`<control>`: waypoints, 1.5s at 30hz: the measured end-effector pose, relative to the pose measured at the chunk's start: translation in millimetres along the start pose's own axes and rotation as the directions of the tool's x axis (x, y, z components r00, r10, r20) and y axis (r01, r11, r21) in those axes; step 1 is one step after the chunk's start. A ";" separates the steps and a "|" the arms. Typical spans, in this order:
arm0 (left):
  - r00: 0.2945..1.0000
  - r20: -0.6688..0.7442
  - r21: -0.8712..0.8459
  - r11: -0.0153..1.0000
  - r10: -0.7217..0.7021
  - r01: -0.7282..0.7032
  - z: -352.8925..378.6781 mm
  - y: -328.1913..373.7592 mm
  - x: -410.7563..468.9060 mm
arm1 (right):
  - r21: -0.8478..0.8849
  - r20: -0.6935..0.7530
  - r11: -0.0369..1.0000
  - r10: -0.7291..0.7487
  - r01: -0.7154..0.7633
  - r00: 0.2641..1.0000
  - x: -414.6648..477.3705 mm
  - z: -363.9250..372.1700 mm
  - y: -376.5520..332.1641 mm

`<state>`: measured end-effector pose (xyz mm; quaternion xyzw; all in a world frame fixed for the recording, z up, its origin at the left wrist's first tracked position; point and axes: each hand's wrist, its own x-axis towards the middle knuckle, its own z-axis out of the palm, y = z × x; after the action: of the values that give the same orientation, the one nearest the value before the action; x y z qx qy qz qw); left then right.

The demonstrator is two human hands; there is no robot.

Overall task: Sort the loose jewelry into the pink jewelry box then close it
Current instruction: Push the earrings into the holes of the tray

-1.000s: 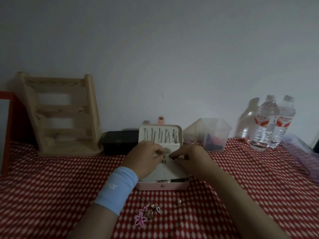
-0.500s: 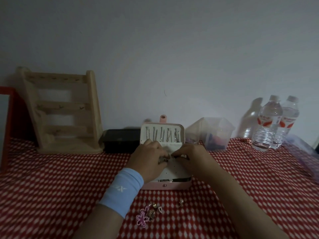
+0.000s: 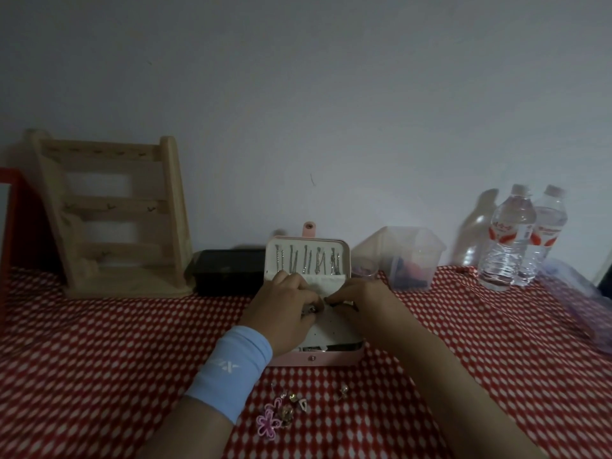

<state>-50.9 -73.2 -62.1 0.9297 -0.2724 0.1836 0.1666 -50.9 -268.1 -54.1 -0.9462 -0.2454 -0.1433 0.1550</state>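
Observation:
The pink jewelry box (image 3: 318,358) lies open in the middle of the table, its lid (image 3: 306,260) upright with several silver necklaces hanging inside. A white perforated earring panel (image 3: 334,329) lies across the box. My left hand (image 3: 284,309), with a light blue wristband, pinches a small metal earring (image 3: 311,309) at the panel. My right hand (image 3: 361,299) meets it from the right, fingertips pinched at the panel's edge. Loose jewelry (image 3: 288,405), including a purple flower piece (image 3: 267,422) and a small earring (image 3: 343,389), lies on the cloth in front of the box.
A wooden jewelry stand (image 3: 112,220) is at the back left, a black tray (image 3: 228,270) beside it. A clear plastic container (image 3: 410,260) and two water bottles (image 3: 516,240) stand at the back right. A red-and-white patterned cloth (image 3: 99,359) covers the table.
Both hands have stayed together over the earring panel, with only small finger movements. The camera has shifted slightly.

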 end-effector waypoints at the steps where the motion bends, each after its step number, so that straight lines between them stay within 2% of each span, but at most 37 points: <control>1: 1.000 0.001 0.006 1.000 -0.001 0.001 0.3 -0.2 0.2 | -0.013 0.031 1.000 0.002 -0.002 1.000 0.4 -0.3 -0.5; 8: 1.000 0.000 0.027 1.000 0.008 -0.008 1.1 -0.9 1.7 | -0.084 0.089 0.996 0.048 -0.041 0.995 0.8 -3.1 -8.7; 14: 1.000 -0.023 0.003 1.000 0.001 -0.001 0.9 -0.9 2.9 | 0.008 0.005 0.983 0.186 -0.186 0.983 5.6 5.9 -7.2; 20: 0.995 -0.090 -0.099 0.995 -0.037 0.028 -11.6 6.3 -5.1 | 0.055 -0.137 0.995 0.096 -0.089 0.986 -7.4 -4.8 -12.7; 23: 0.998 -0.048 -0.141 0.989 -0.043 0.036 -23.0 12.0 -19.9 | 0.098 -0.153 0.995 0.021 -0.006 0.988 -8.7 -6.5 -23.7; 28: 0.996 0.040 -0.109 0.990 -0.084 0.087 -43.7 7.0 -53.3 | 0.165 0.099 0.984 -0.080 0.063 0.992 -18.9 -16.2 -58.7; 34: 0.969 0.181 -0.033 0.984 -0.167 0.175 -51.0 -6.9 -88.9 | 0.140 0.294 0.989 -0.076 0.036 0.953 -27.3 -18.3 -87.7; 37: 0.964 0.199 -0.070 0.979 -0.176 0.193 -44.3 -10.2 -99.3 | 0.096 0.345 0.995 -0.058 0.026 0.937 -31.0 -8.6 -96.5; 41: 0.959 0.217 -0.099 0.973 -0.182 0.207 -34.4 -12.7 -108.6 | 0.052 0.295 0.998 0.003 -0.019 0.955 -30.9 7.1 -105.4; 45: 0.959 0.204 -0.094 0.971 -0.196 0.218 -32.9 -12.5 -109.3 | 0.019 0.330 0.997 0.067 -0.077 0.942 -29.4 16.7 -112.0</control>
<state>-137.7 -1.1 -83.1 0.9553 -0.1986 0.0577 0.2113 -129.3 -181.2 -54.5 -0.9625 -0.2353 0.0263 0.1322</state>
